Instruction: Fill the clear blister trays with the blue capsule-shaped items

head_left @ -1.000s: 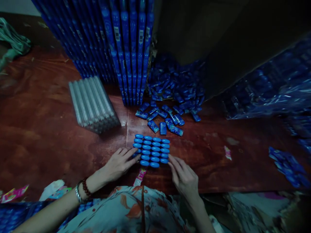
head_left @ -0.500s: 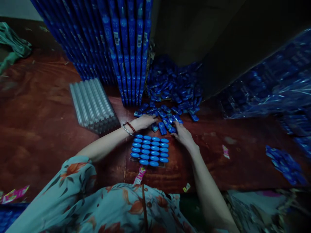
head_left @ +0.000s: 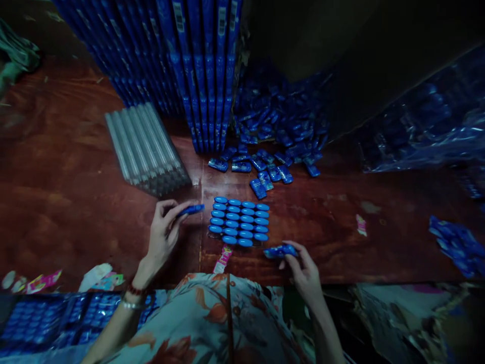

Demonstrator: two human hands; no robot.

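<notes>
Left grip (head_left: 163,233) pinches blue packet (head_left: 191,209); right grip (head_left: 303,270) pinches second packet (head_left: 281,251), flanking tray (head_left: 239,221).

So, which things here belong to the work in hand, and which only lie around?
In use:
left hand holding blue packet
right hand holding second blue packet
filled blue tray
loose packets

Lying about:
clear trays
pink wrapper
green cloth

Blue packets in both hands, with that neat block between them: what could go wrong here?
The left hand pinches its packet only by one end, right beside the block; a slip or nudge could knock the rows askew. The right hand holds its packet near the table edge, so a drop might go to the floor.
</notes>
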